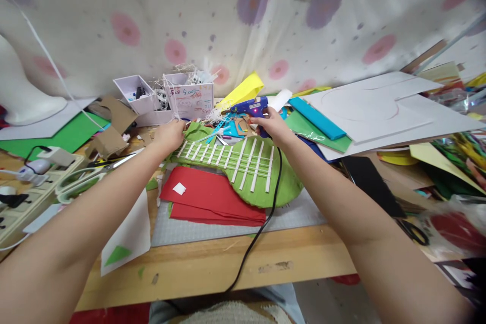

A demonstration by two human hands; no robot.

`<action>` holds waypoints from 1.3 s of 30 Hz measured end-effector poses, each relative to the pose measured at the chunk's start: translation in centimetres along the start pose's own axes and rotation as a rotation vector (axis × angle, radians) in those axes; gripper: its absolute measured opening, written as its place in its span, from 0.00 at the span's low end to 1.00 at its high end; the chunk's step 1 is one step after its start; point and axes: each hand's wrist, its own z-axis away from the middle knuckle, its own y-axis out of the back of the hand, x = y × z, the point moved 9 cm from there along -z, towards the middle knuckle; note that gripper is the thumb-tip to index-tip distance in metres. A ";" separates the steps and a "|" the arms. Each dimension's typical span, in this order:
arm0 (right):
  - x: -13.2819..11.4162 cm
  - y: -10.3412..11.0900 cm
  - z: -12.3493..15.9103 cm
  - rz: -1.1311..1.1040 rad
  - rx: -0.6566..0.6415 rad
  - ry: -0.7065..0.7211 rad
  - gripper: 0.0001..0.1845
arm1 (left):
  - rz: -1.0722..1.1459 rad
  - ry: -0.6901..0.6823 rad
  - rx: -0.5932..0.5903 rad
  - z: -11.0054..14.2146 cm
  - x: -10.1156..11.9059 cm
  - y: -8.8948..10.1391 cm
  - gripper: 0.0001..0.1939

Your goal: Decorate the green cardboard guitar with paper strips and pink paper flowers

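Note:
My right hand point(274, 125) is closed around a blue hot glue gun point(253, 107), whose small red light glows and whose nozzle points left. Below it lies a green craft guitar point(286, 179) with white strips across its body and neck and thin white strings running along it. At the far left end of the neck, my left hand point(171, 135) is closed on the guitar's head; the fingertips are partly hidden. Folded red paper or felt point(212, 195) sits under the guitar, with a small white scrap point(179, 189) on top.
A grey cutting mat point(178, 235) lies beneath. The black cord point(261, 230) crosses the guitar and drops over the table's front edge. Green-handled scissors point(81, 182) and a power strip point(40, 197) are left; white boxes point(193, 101) stand behind; large white boards point(364, 111) are right.

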 end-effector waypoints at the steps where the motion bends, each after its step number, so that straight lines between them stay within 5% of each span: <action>1: 0.0 -0.1 0.0 0.001 -0.002 -0.004 0.19 | 0.000 -0.009 -0.003 0.0 0.0 0.0 0.20; 9: -0.2 -0.9 0.5 -0.019 -0.051 0.039 0.18 | -0.052 -0.177 0.004 -0.4 0.2 -0.3 0.21; 16: -0.1 -0.6 0.6 -0.030 -0.044 0.054 0.18 | -0.042 -0.300 0.163 1.1 0.6 -0.6 0.21; 20: -0.1 -0.6 0.7 -0.045 -0.062 0.057 0.18 | 0.002 -0.217 0.225 2.5 -0.3 0.2 0.23; 24: -0.1 -0.8 0.9 -0.069 -0.073 0.061 0.19 | 0.095 0.052 0.278 3.8 -3.7 2.2 0.20; 28: 0.4 -1.2 1.0 -0.065 -0.084 0.050 0.19 | 0.158 0.317 0.114 5.1 -7.0 1.8 0.24; 32: 0.5 -1.6 1.1 -0.051 -0.098 0.048 0.20 | 0.142 0.466 -0.114 5.6 -8.5 -0.6 0.39; 35: 0.2 -1.8 1.3 -0.042 -0.092 0.042 0.19 | 0.193 0.444 -0.207 4.7 -8.5 -2.4 0.42; 39: -0.3 -2.1 1.7 -0.018 -0.112 0.029 0.18 | 0.238 0.319 -0.278 3.2 -7.8 -3.8 0.25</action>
